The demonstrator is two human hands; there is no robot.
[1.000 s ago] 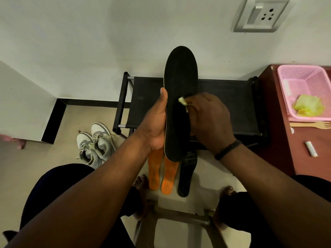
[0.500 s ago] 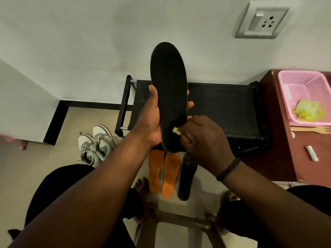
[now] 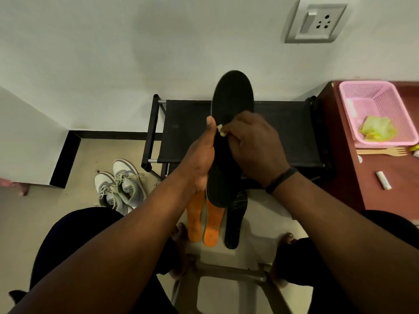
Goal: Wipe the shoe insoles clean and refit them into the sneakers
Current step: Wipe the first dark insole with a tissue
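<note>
Unmarked black insole [image 3: 233, 98] in hands

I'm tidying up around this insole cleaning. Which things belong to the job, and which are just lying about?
Job: black insole in left hand; wipe in right hand; orange insoles; second black insole; sneakers.
Lying about: pink basket, wooden fork, shoe rack.

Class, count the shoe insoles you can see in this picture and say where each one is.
4. One black insole is held up in the left hand; two orange insoles and another black one lie on the floor below. Others may be hidden.
</note>
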